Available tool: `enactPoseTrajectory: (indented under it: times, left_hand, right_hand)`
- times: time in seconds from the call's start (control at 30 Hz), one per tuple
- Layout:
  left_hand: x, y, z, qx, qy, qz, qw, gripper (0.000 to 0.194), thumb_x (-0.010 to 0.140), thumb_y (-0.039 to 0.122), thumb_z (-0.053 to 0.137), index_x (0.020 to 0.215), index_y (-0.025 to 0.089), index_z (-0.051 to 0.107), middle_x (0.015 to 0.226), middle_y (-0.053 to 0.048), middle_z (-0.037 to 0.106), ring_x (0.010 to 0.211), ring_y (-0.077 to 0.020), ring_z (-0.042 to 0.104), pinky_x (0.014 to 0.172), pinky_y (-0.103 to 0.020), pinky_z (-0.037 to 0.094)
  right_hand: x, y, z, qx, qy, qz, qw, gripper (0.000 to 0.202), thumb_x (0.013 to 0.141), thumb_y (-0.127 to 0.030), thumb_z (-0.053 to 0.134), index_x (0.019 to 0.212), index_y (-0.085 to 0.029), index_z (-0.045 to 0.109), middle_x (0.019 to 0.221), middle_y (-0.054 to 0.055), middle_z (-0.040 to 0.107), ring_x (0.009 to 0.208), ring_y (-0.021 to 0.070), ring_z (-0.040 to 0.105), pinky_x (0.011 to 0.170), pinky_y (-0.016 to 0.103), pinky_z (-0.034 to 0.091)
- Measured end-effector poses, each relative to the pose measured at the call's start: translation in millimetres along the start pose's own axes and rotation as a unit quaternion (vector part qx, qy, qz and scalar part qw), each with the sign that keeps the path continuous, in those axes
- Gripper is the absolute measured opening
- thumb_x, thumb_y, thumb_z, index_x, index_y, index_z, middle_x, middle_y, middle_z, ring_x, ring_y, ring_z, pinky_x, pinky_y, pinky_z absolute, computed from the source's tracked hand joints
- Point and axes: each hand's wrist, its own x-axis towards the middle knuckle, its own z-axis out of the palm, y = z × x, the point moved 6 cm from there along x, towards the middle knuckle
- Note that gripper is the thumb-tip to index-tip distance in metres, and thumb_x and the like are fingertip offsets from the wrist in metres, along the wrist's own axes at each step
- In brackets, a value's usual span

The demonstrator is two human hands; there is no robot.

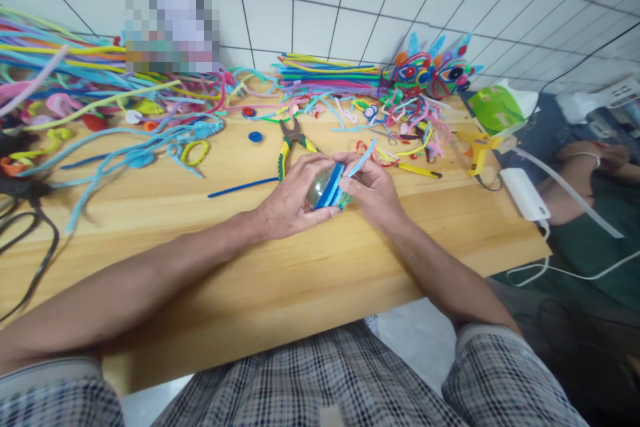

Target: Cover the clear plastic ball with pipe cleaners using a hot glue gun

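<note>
Between my hands is a clear, rounded, shiny object [315, 189], its exact kind partly covered by fingers. Bands of dark blue and light blue pipe cleaner [330, 188] run across it side by side. My left hand [287, 203] is closed round its left side, thumb along the lower edge. At its right side, my right hand [377, 195] pinches a light blue pipe cleaner [363, 159] whose free end sticks up. Just behind my left hand lie pliers with green and yellow handles [291, 137]. A dark blue pipe cleaner [243, 187] lies to the left.
Pipe cleaners [150, 137] are heaped on the left, with a bundle [330, 77] at the back. Colourful pipe-cleaner masks [430, 73] lean on the tiled wall. A yellow glue gun [477, 150] and a white box [524, 193] sit right, near another person's arm [567, 190].
</note>
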Motion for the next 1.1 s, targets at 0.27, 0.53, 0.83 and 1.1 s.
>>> enactPoseTrajectory:
  times: [0.27,0.53,0.83,1.1]
  left_hand:
    - [5.3,1.4,-6.8,0.013,-0.048,-0.101,0.994,0.082,0.104,0.062,0.077,0.169,0.023,0.044,0.169,-0.022,0.057,0.161,-0.0418,0.054,0.131,-0.065,0.051]
    - [7.0,3.6,-7.5,0.003,-0.01,-0.09,0.996,0.066,0.103,0.052,0.078,0.157,0.024,0.051,0.153,-0.016,0.066,0.145,-0.0347,0.065,0.124,-0.055,0.057]
    - [1.1,-0.2,-1.5,0.002,0.014,-0.054,0.998,0.074,0.101,0.052,0.081,0.16,0.025,0.045,0.157,-0.018,0.061,0.152,-0.037,0.059,0.129,-0.062,0.052]
    - [-1.6,-2.4,1.3,0.0,0.016,-0.024,1.0,0.082,0.102,0.053,0.081,0.167,0.026,0.039,0.164,-0.021,0.057,0.159,-0.0392,0.054,0.133,-0.067,0.048]
  right_hand:
    - [2.7,-3.9,0.9,-0.009,-0.012,-0.01,1.0,0.048,0.069,-0.063,0.106,0.086,-0.028,0.077,0.125,0.004,0.08,0.12,0.0254,0.073,0.107,0.042,0.062]
    - [3.5,-4.2,-3.0,0.001,-0.002,0.008,1.0,0.047,0.073,-0.064,0.103,0.088,-0.028,0.078,0.125,0.004,0.08,0.112,0.0256,0.073,0.103,0.045,0.061]
    - [3.2,-3.5,-4.9,0.001,0.015,0.012,1.0,0.05,0.07,-0.065,0.104,0.085,-0.027,0.075,0.128,0.005,0.079,0.117,0.0274,0.072,0.104,0.047,0.061]
    - [2.9,-1.7,-5.9,-0.001,0.011,0.004,1.0,0.05,0.071,-0.062,0.105,0.086,-0.027,0.074,0.13,0.006,0.078,0.117,0.0261,0.073,0.109,0.047,0.061]
